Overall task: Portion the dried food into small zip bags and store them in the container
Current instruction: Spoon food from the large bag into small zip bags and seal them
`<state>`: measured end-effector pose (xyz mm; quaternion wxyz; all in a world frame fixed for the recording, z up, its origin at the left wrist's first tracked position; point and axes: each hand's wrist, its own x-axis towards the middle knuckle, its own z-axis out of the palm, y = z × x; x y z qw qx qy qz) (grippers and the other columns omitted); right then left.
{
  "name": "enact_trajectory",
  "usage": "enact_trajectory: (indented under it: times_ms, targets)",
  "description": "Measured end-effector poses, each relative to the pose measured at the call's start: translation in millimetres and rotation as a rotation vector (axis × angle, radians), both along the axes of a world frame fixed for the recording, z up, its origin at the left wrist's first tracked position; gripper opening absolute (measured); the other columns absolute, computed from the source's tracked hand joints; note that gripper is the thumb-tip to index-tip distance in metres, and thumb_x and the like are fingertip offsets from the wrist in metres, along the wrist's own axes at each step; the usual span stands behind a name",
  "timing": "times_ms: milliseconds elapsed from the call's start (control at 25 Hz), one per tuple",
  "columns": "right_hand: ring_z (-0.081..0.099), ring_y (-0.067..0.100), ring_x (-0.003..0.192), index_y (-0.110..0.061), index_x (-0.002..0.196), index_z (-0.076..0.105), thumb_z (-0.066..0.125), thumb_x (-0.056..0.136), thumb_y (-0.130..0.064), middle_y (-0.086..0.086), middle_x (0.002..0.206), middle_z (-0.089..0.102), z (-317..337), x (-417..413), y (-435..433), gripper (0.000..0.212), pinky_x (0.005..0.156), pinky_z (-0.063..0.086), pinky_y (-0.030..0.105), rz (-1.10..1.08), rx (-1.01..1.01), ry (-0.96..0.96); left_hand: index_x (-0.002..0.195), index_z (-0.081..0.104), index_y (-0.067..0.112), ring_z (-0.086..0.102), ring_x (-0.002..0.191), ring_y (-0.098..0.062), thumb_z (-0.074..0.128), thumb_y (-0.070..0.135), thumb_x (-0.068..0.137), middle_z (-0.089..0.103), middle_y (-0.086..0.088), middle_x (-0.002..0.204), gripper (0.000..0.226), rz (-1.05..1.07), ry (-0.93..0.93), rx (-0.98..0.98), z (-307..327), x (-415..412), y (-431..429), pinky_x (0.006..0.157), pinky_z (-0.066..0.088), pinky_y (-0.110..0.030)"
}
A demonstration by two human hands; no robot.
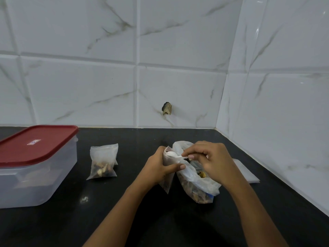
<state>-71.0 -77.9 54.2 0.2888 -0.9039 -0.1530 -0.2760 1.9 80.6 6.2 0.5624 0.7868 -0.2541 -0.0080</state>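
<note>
Small zip bag (167,186) was gripped upright by the left hand (158,169), fingers curled round it, on the black counter (124,211). White spoon (173,155) was pinched by the right hand (211,161), bowl at the bag's mouth. Large bag of dried food (199,186) was noted just beside. Filled zip bag (103,163) was seen near the red-lidded container (35,175).

Left edge crops the container (46,175).
</note>
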Motion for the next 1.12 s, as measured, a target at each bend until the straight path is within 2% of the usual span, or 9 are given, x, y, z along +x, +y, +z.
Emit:
enact_trajectory:
  times_ms: [120,200,280,360,440,560,840,960,1120]
  targets:
    - [0.059,0.004,0.086,-0.017,0.081,0.078,0.063,0.074,0.011,-0.01,0.077,0.073,-3,4,-7,0.033,0.076,0.044,0.006,-0.004,-0.126,-0.115,0.115,0.049,0.019,0.057,0.09,-0.004,0.076,0.035,0.072,0.059,0.009,0.102,0.053,0.011,0.013,-0.018,0,1,0,0.065,0.043,-0.013]
    - [0.059,-0.003,0.085,-0.018,0.081,0.078,0.065,0.074,0.01,-0.012,0.078,0.072,-2,2,-10,0.032,0.075,0.043,0.002,0.007,-0.122,-0.101,0.116,0.049,0.018,0.057,0.095,-0.007,0.076,0.035,0.072,0.059,0.006,0.106,0.055,0.016,0.026,-0.023,-1,2,-1,0.068,0.044,-0.015]
    - [0.061,-0.006,0.081,-0.02,0.081,0.078,0.068,0.076,0.005,-0.017,0.076,0.069,3,-2,-10,0.028,0.072,0.045,0.003,-0.037,0.037,-0.032,0.116,0.048,0.018,0.057,0.099,-0.007,0.076,0.036,0.072,0.059,0.005,0.111,0.056,0.015,0.043,-0.04,-2,3,-1,0.071,0.045,-0.016]
    - [0.065,0.005,0.075,-0.025,0.079,0.076,0.068,0.079,-0.002,-0.011,0.076,0.071,10,-5,-13,0.025,0.066,0.049,0.01,-0.146,0.323,0.049,0.12,0.047,0.018,0.055,0.102,-0.005,0.075,0.038,0.073,0.057,0.006,0.116,0.058,0.016,0.049,-0.043,-2,3,-2,0.072,0.045,-0.015]
    - [0.066,0.017,0.075,-0.029,0.076,0.074,0.065,0.082,-0.005,-0.001,0.077,0.072,8,-1,-19,0.025,0.061,0.048,0.014,-0.316,0.435,0.092,0.122,0.046,0.017,0.053,0.104,-0.006,0.074,0.038,0.074,0.055,0.006,0.118,0.06,0.032,0.04,-0.036,-3,3,-5,0.07,0.043,-0.013]
    - [0.061,0.013,0.066,-0.019,0.09,0.076,0.059,0.087,-0.006,0.003,0.093,0.073,-8,13,-20,0.022,0.054,0.039,0.009,-0.511,0.226,0.193,0.122,0.045,0.018,0.052,0.106,-0.007,0.073,0.037,0.075,0.053,0.003,0.121,0.058,0.054,0.025,-0.034,-5,3,-7,0.069,0.042,-0.012]
    - [0.066,0.02,0.091,-0.018,0.108,0.071,0.05,0.091,-0.008,0.005,0.11,0.07,-27,32,-12,0.029,0.081,0.054,0.026,-0.538,-0.03,0.212,0.124,0.042,0.019,0.049,0.105,-0.006,0.07,0.031,0.08,0.05,0.007,0.118,0.054,0.028,0.037,-0.022,-5,-1,-8,0.067,0.04,-0.011]
    - [0.066,0.02,0.094,-0.018,0.105,0.072,0.05,0.091,-0.008,0.006,0.111,0.069,-29,35,-11,0.028,0.084,0.054,0.027,-0.51,-0.035,0.254,0.121,0.047,0.02,0.052,0.111,-0.01,0.07,0.033,0.079,0.054,0.002,0.123,0.05,0.023,0.021,-0.025,-9,2,-9,0.075,0.043,-0.012]
    - [0.066,0.02,0.092,-0.013,0.1,0.074,0.053,0.09,-0.005,0.008,0.108,0.07,-28,34,-14,0.025,0.077,0.048,0.018,-0.508,0.134,0.231,0.119,0.049,0.021,0.051,0.114,-0.012,0.07,0.033,0.079,0.052,0.001,0.124,0.046,0.033,-0.007,-0.014,-9,3,-11,0.085,0.042,-0.018]
